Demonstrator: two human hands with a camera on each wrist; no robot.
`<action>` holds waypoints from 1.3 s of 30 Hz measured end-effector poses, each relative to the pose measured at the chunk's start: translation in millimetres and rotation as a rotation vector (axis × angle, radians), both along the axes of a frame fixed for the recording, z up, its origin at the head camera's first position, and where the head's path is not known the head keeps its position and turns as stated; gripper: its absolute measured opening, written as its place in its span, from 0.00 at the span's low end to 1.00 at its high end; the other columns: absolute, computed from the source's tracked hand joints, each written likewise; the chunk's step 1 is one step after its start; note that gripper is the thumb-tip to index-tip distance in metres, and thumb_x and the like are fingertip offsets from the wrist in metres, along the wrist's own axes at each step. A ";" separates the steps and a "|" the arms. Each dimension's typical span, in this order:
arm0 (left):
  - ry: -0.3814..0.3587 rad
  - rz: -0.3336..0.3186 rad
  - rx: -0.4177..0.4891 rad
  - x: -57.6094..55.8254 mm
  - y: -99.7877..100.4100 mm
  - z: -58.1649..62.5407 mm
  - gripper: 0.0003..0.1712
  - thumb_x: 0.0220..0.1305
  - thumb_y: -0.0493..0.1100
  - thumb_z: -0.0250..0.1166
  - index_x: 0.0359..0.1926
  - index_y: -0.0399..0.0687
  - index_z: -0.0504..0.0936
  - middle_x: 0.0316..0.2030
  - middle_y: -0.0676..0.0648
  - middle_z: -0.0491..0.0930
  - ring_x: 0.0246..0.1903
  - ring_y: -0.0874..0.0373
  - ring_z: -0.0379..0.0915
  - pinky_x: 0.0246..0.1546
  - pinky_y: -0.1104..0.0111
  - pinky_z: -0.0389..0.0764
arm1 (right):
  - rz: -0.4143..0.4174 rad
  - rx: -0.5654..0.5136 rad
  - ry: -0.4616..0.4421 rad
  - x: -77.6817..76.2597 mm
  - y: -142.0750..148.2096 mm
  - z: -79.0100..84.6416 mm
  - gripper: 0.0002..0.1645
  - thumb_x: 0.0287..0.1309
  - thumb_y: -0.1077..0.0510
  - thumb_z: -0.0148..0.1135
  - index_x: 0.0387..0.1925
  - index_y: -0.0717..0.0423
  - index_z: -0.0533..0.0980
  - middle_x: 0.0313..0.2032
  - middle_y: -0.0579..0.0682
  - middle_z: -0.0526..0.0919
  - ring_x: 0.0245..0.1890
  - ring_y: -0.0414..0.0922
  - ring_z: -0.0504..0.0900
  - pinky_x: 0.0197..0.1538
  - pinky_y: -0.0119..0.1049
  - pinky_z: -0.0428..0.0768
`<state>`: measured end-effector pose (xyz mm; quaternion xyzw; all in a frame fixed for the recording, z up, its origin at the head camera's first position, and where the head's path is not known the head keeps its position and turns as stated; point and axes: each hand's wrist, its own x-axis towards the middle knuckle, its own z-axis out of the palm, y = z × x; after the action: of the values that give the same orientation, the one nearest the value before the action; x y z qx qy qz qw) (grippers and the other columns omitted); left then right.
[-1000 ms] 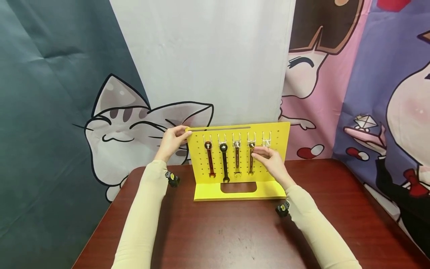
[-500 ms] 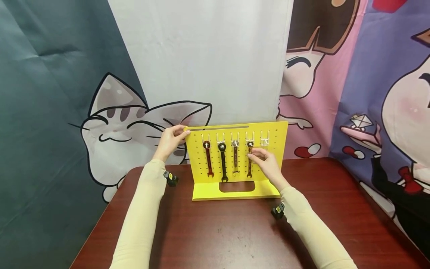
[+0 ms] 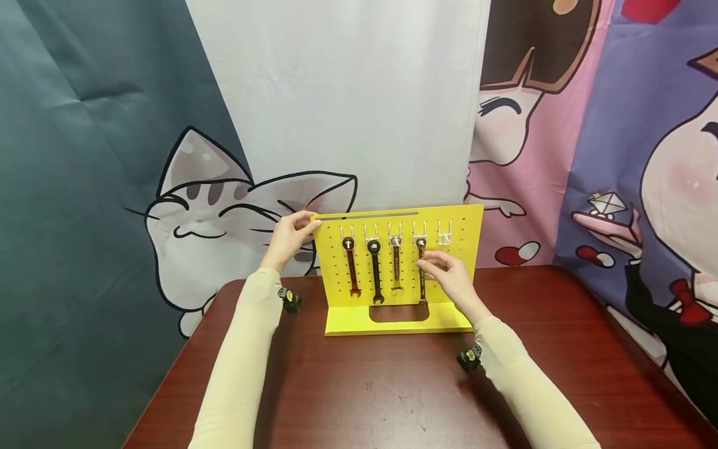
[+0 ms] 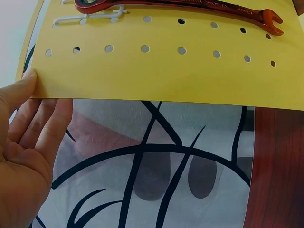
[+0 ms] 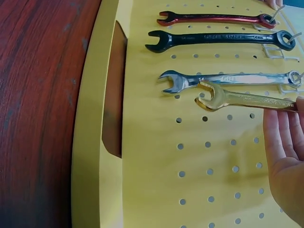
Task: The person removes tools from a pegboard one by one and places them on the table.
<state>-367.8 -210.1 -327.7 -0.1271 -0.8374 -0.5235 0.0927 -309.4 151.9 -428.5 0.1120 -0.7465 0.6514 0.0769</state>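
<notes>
My left hand (image 3: 288,239) pinches the upper left corner of a yellow pegboard (image 3: 467,240), thumb in front and fingers behind. Between thumb and fingers, my right hand (image 3: 449,275) holds a gold combination wrench (image 5: 247,100) partway up its handle. In the right wrist view, the gold wrench's open jaw stands off the board and overlaps the silver wrench (image 5: 213,80). Its ring end lies at the fourth hook in the head view; whether it hangs on it I cannot tell. To the left hang the black wrench (image 3: 376,271) and the red wrench (image 3: 351,268).
A bare white hook (image 3: 445,238) sits right of the gold wrench. The pegboard's base, with a rectangular cutout (image 3: 398,313), stands on a reddish-brown table (image 3: 364,386). A printed cartoon curtain (image 3: 359,106) hangs close behind.
The lower end of the gold wrench has come away from the board and sits lower in the head view. My right hand has shifted slightly down along it. My left hand keeps its hold.
</notes>
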 end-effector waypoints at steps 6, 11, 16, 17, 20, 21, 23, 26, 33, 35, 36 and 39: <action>0.013 0.003 0.009 -0.8 0.8 -1.4 0.20 0.69 0.49 0.68 0.56 0.44 0.83 0.44 0.41 0.86 0.46 0.49 0.83 0.50 0.59 0.86 | -0.011 -0.004 0.008 2.6 1.8 2.1 0.23 0.67 0.54 0.67 0.56 0.66 0.78 0.46 0.57 0.86 0.41 0.44 0.87 0.47 0.36 0.87; 0.005 0.001 0.013 1.3 0.9 -1.3 0.20 0.69 0.48 0.67 0.56 0.43 0.82 0.44 0.40 0.86 0.46 0.49 0.83 0.51 0.59 0.86 | -0.010 0.001 0.033 6.0 3.4 3.1 0.24 0.65 0.53 0.69 0.55 0.67 0.78 0.42 0.53 0.87 0.39 0.40 0.86 0.44 0.35 0.88; 0.026 -0.001 0.015 0.3 -0.1 -0.2 0.20 0.70 0.49 0.67 0.56 0.44 0.82 0.44 0.40 0.86 0.46 0.49 0.83 0.51 0.58 0.86 | -0.012 0.025 0.049 8.0 5.7 8.5 0.25 0.64 0.49 0.70 0.55 0.63 0.79 0.43 0.54 0.87 0.39 0.41 0.87 0.45 0.35 0.87; 0.029 0.001 0.015 0.3 -0.2 -0.1 0.20 0.69 0.49 0.67 0.56 0.44 0.82 0.45 0.40 0.86 0.46 0.49 0.83 0.51 0.58 0.85 | -0.011 0.029 0.049 8.2 6.2 9.5 0.25 0.64 0.49 0.70 0.55 0.62 0.79 0.43 0.54 0.87 0.39 0.42 0.87 0.46 0.36 0.87; 0.021 0.010 0.010 1.1 -0.2 -0.7 0.20 0.70 0.49 0.67 0.56 0.44 0.82 0.45 0.41 0.86 0.46 0.50 0.83 0.51 0.59 0.86 | 0.005 0.055 0.045 11.7 9.0 12.3 0.26 0.65 0.48 0.69 0.55 0.62 0.79 0.45 0.55 0.86 0.40 0.44 0.87 0.48 0.38 0.87; 0.014 0.009 0.012 1.5 0.0 -1.2 0.20 0.70 0.49 0.67 0.57 0.44 0.82 0.45 0.41 0.86 0.47 0.50 0.83 0.51 0.59 0.85 | 0.005 0.061 0.040 13.6 10.2 13.3 0.26 0.65 0.48 0.69 0.55 0.62 0.79 0.45 0.55 0.87 0.40 0.45 0.87 0.49 0.38 0.87; 0.006 0.006 0.016 2.1 0.8 -2.3 0.19 0.70 0.48 0.67 0.56 0.43 0.82 0.45 0.40 0.86 0.47 0.48 0.83 0.51 0.59 0.86 | 0.007 0.070 0.034 17.6 13.4 15.7 0.26 0.65 0.48 0.69 0.55 0.62 0.79 0.46 0.56 0.87 0.39 0.46 0.88 0.50 0.40 0.86; 0.007 0.001 0.021 3.1 0.4 -5.5 0.20 0.69 0.48 0.67 0.57 0.42 0.82 0.46 0.39 0.85 0.47 0.46 0.84 0.51 0.58 0.86 | 0.006 0.070 0.040 23.7 17.8 21.3 0.27 0.65 0.48 0.69 0.55 0.64 0.79 0.48 0.56 0.87 0.39 0.47 0.88 0.52 0.43 0.86; 0.012 0.012 0.018 3.9 0.8 -10.9 0.19 0.69 0.49 0.67 0.56 0.44 0.82 0.45 0.41 0.86 0.46 0.49 0.84 0.50 0.61 0.86 | -0.015 0.039 0.077 34.4 35.6 32.4 0.24 0.65 0.50 0.69 0.54 0.63 0.79 0.42 0.43 0.88 0.37 0.42 0.87 0.46 0.32 0.86; 0.014 0.012 0.006 2.6 1.1 -9.6 0.19 0.69 0.49 0.67 0.56 0.45 0.83 0.45 0.42 0.86 0.46 0.50 0.84 0.48 0.64 0.87 | -0.003 -0.020 0.103 36.0 40.7 35.4 0.21 0.66 0.54 0.68 0.53 0.66 0.79 0.39 0.40 0.87 0.37 0.39 0.87 0.45 0.32 0.87; 0.015 0.009 0.002 1.8 0.7 -8.5 0.19 0.69 0.49 0.67 0.56 0.45 0.83 0.45 0.42 0.86 0.46 0.50 0.84 0.48 0.64 0.87 | 0.002 -0.051 0.118 36.3 43.3 36.9 0.20 0.67 0.57 0.67 0.52 0.68 0.78 0.38 0.39 0.87 0.37 0.38 0.86 0.44 0.31 0.87; 0.013 0.003 -0.001 1.2 -1.0 -4.7 0.19 0.70 0.50 0.67 0.55 0.46 0.83 0.45 0.43 0.86 0.46 0.50 0.83 0.49 0.62 0.86 | 0.010 -0.137 0.145 36.9 51.3 42.9 0.13 0.67 0.62 0.65 0.49 0.67 0.79 0.36 0.41 0.87 0.38 0.36 0.87 0.42 0.29 0.87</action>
<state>-366.5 -211.1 -332.4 -0.1291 -0.8372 -0.5221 0.0989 -272.5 203.2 -385.6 0.1568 -0.6920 0.6916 0.1351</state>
